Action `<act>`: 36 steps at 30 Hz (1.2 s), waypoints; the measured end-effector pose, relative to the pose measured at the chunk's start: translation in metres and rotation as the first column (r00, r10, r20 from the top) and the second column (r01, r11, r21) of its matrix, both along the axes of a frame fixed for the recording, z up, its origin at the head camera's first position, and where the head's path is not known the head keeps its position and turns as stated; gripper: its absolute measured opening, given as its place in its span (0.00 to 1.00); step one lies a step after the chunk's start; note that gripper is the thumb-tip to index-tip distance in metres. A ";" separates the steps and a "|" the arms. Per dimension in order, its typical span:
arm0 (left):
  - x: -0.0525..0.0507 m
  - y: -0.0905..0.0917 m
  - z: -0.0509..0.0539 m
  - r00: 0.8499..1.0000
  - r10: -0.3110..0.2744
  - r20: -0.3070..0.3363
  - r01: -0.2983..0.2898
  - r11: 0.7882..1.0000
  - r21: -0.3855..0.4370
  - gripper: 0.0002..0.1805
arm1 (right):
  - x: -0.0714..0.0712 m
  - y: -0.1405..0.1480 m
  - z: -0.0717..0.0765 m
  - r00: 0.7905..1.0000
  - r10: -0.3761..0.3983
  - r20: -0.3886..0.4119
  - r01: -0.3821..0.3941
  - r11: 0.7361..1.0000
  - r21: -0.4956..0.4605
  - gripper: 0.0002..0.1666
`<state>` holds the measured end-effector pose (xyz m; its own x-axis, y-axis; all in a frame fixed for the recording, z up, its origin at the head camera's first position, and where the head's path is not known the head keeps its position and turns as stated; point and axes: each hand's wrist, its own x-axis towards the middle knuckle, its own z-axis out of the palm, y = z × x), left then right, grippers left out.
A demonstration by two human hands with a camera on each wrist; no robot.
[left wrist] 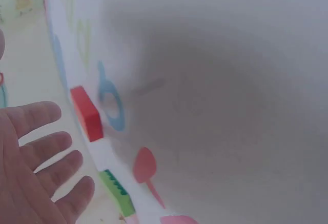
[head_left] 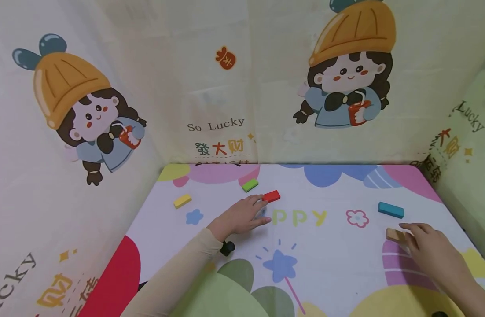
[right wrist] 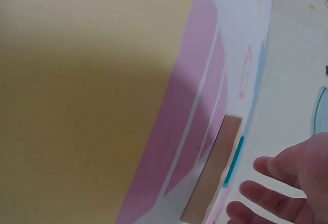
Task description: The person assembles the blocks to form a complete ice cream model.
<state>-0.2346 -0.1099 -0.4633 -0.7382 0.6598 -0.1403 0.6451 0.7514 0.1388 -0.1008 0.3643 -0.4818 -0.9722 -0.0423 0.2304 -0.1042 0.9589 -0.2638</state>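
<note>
In the head view my left hand hovers palm down beside a small red block. The left wrist view shows that hand with its fingers spread, and a gap between them and the red block. A green block lies just behind the red one. Over on the right, my right hand reaches above a wooden block, partly covering it. Seen from the right wrist, the fingers stand apart from the wooden block. Behind it lies a teal block.
A yellow block lies on the left of the table, whose white top carries colourful prints. Printed cloth rises behind the table and along both sides. A small black object shows by my left wrist.
</note>
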 end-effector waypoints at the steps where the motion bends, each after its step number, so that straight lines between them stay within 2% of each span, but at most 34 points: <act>1: -0.003 0.000 -0.001 1.000 0.002 0.005 -0.002 1.000 0.005 0.40 | -0.001 0.002 0.000 0.999 -0.015 0.030 0.015 1.000 -0.004 0.16; 5: -0.011 0.003 -0.007 1.000 -0.002 0.009 0.002 1.000 0.021 0.40 | -0.005 0.008 0.001 0.991 -0.033 0.128 0.036 0.999 -0.022 0.14; 13: -0.022 0.007 -0.016 0.999 0.015 0.037 -0.015 1.000 0.019 0.42 | -0.009 0.009 0.001 0.984 -0.040 0.173 0.050 0.997 -0.057 0.11; 20: -0.023 0.009 -0.016 0.996 0.033 0.085 -0.037 0.998 0.043 0.41 | -0.008 0.007 0.001 0.965 -0.013 0.263 0.039 0.995 -0.094 0.07; 23: -0.023 0.009 -0.016 0.995 0.037 0.090 -0.041 0.998 0.048 0.42 | -0.005 0.001 0.002 0.948 0.000 0.318 0.045 0.990 -0.133 0.11; 28: -0.022 0.009 -0.019 0.997 0.028 0.075 -0.032 0.999 0.042 0.42 | -0.001 -0.016 0.001 0.941 0.011 0.340 0.055 0.981 -0.186 0.23; 32: -0.019 0.009 -0.019 0.997 0.025 0.073 -0.029 0.998 0.051 0.42 | 0.002 -0.032 -0.003 0.939 0.022 0.343 0.062 0.971 -0.231 0.25; 36: -0.018 0.009 -0.019 0.997 0.026 0.072 -0.030 0.998 0.060 0.42 | 0.003 -0.051 -0.004 0.928 0.032 0.370 0.077 0.958 -0.277 0.27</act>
<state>-0.2523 -0.1005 -0.4821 -0.7462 0.6479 -0.1529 0.6108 0.7577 0.2298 -0.0974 0.3129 -0.4855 -0.9896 -0.0061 -0.1440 0.0731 0.8395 -0.5384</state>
